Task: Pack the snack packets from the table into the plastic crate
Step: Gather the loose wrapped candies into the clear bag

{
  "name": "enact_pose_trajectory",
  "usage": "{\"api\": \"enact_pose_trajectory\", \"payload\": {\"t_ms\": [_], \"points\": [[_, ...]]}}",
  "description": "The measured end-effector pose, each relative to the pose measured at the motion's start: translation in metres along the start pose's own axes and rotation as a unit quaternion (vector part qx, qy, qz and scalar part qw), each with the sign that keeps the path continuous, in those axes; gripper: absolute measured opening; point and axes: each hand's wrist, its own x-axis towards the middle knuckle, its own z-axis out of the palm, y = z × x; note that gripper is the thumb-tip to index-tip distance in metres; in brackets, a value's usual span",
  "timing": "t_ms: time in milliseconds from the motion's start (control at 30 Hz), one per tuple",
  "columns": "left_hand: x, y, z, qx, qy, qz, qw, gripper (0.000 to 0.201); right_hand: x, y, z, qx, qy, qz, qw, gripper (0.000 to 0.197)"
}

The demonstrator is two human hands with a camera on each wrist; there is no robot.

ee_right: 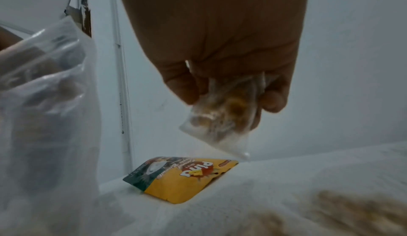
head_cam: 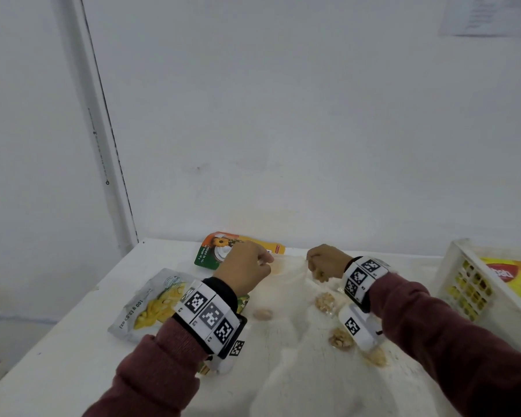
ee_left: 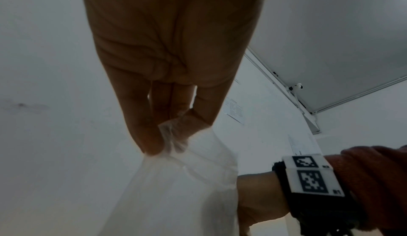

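Observation:
My left hand point(head_cam: 263, 263) pinches the edge of a large clear plastic bag point(head_cam: 289, 273) above the white table point(head_cam: 73, 356); the left wrist view shows the fingertips point(ee_left: 152, 142) squeezing its bunched rim point(ee_left: 176, 138). Just to the right, my right hand point(head_cam: 316, 270) grips a small clear packet of nuts point(ee_right: 218, 119) beside the bag's mouth point(ee_right: 44, 91). Several more small nut packets point(head_cam: 325, 300) lie under my right wrist. An orange-and-green packet point(head_cam: 220, 248) lies by the wall, and a silver-and-yellow packet point(head_cam: 154, 305) at the left. The white crate point(head_cam: 460, 260) stands at the right.
A yellow snack packet point(head_cam: 515, 278) lies inside the crate. The white wall point(head_cam: 283, 145) rises right behind the table's far edge. The table's left edge drops off beside the silver packet. One loose nut packet point(head_cam: 262, 313) lies between my wrists.

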Motion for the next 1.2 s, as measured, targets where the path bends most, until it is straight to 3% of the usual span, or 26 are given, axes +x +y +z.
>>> {"api": "enact_pose_trajectory", "payload": {"t_ms": [67, 200, 300, 400, 633, 700, 767, 967, 1100, 1200], "points": [[0.001, 0.002, 0.002, 0.004, -0.001, 0.002, 1.0, 0.03, -0.002, 0.006, -0.007, -0.019, 0.0, 0.012, 1.0, 0.028], [0.003, 0.006, 0.005, 0.002, 0.001, 0.001, 1.0, 0.029, -0.004, 0.02, -0.007, -0.171, -0.017, 0.015, 0.985, 0.014], [0.004, 0.009, 0.008, -0.002, 0.004, 0.005, 1.0, 0.027, 0.001, 0.031, 0.001, -0.237, -0.056, 0.045, 0.969, 0.047], [0.004, 0.012, 0.011, -0.001, 0.003, 0.003, 1.0, 0.027, 0.003, 0.038, 0.008, -0.276, -0.078, 0.053, 0.957, 0.064], [0.0, 0.018, 0.013, -0.012, -0.003, -0.01, 1.0, 0.03, -0.003, 0.034, 0.013, -0.312, -0.107, 0.02, 0.944, 0.055], [-0.003, 0.019, 0.012, -0.005, 0.0, -0.008, 1.0, 0.03, -0.003, 0.033, 0.012, -0.291, -0.111, 0.005, 0.95, 0.053], [-0.004, 0.02, 0.011, -0.001, -0.005, -0.009, 1.0, 0.029, -0.003, 0.03, 0.011, -0.263, -0.102, -0.016, 0.959, 0.037], [-0.008, 0.024, 0.008, 0.011, -0.027, -0.025, 0.999, 0.028, -0.009, 0.018, -0.015, -0.071, 0.027, -0.069, 0.995, 0.02], [-0.009, 0.029, 0.009, 0.0, -0.025, -0.031, 0.999, 0.029, -0.028, -0.002, -0.043, 0.099, 0.099, -0.175, 0.975, 0.03], [-0.011, 0.033, 0.011, -0.002, -0.017, -0.031, 0.999, 0.029, -0.048, -0.016, -0.053, 0.229, 0.098, -0.224, 0.942, 0.029]]}}
